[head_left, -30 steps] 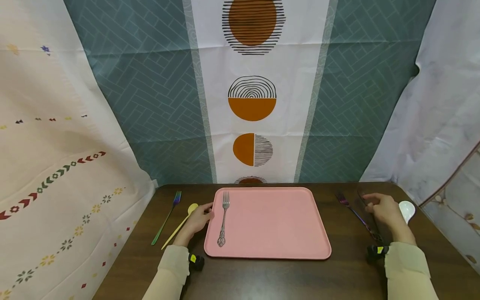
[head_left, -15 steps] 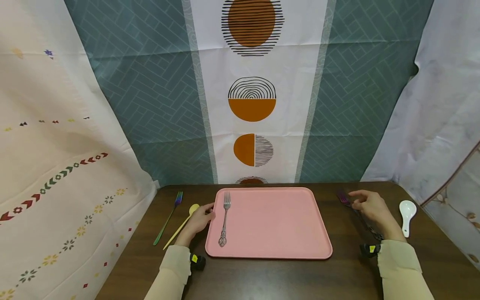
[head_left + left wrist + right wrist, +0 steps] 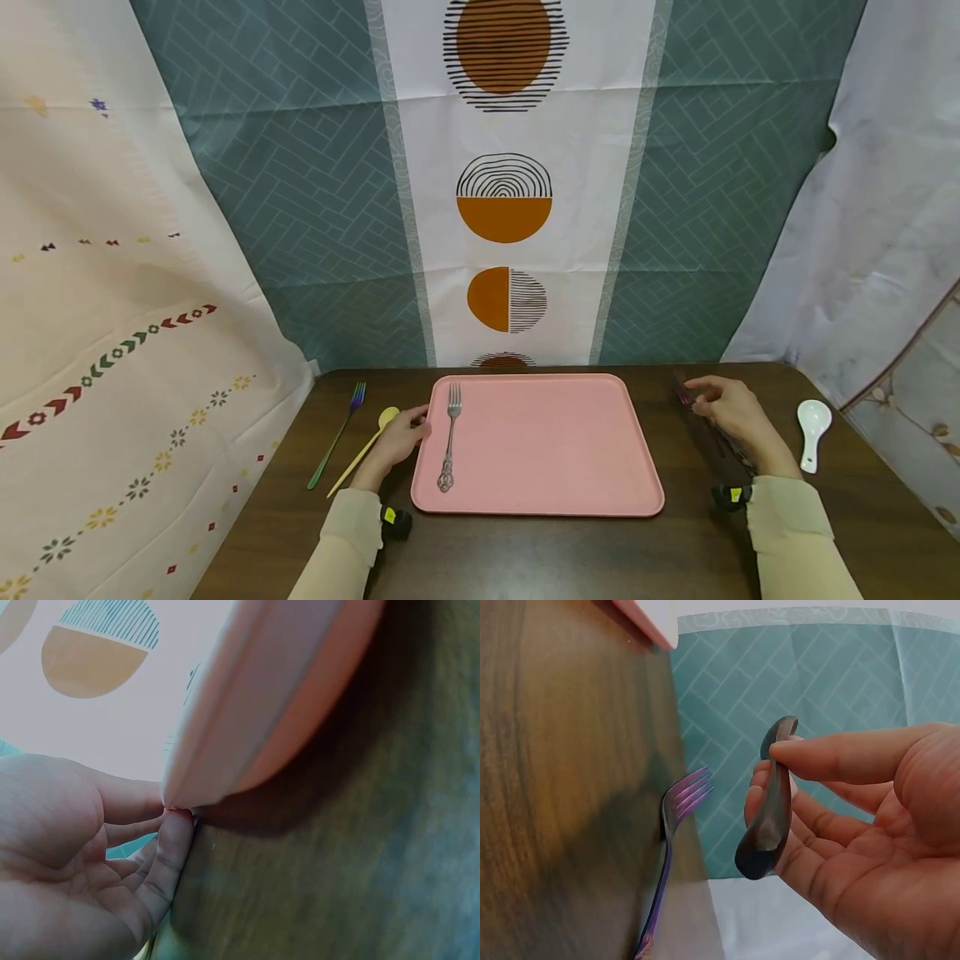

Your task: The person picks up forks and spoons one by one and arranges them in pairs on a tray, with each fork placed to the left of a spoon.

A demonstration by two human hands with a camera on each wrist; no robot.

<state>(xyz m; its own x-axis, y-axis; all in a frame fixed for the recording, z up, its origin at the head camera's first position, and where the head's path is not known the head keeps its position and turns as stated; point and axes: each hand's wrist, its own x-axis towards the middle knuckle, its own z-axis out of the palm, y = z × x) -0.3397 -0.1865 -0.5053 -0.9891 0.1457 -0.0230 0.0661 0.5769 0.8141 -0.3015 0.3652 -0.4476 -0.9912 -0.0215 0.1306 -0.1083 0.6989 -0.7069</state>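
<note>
In the head view my left hand (image 3: pixel 399 439) is at the left edge of the pink tray (image 3: pixel 551 446). Up close, its thumb and a finger pinch the tray's rim (image 3: pixel 214 761). A silver fork (image 3: pixel 449 442) lies on the tray along its left side. My right hand (image 3: pixel 738 414) holds a dark soup spoon (image 3: pixel 771 825) between thumb and fingers, raised off the table. Beside that spoon, the right wrist view shows a purple fork (image 3: pixel 679 806) lying on the table. From the head, the right hand hides most of the dark spoon and part of this fork.
Left of the tray lie a rainbow-coloured fork (image 3: pixel 337 437) and a yellow spoon (image 3: pixel 364 458), partly behind the left hand. A white soup spoon (image 3: pixel 812 433) rests near the right side of the brown table (image 3: pixel 562 558). Patterned cloths hang around the table.
My right hand has moved left with the dark spoon, from near the white spoon to over the purple fork. My left hand stays at the tray's edge.
</note>
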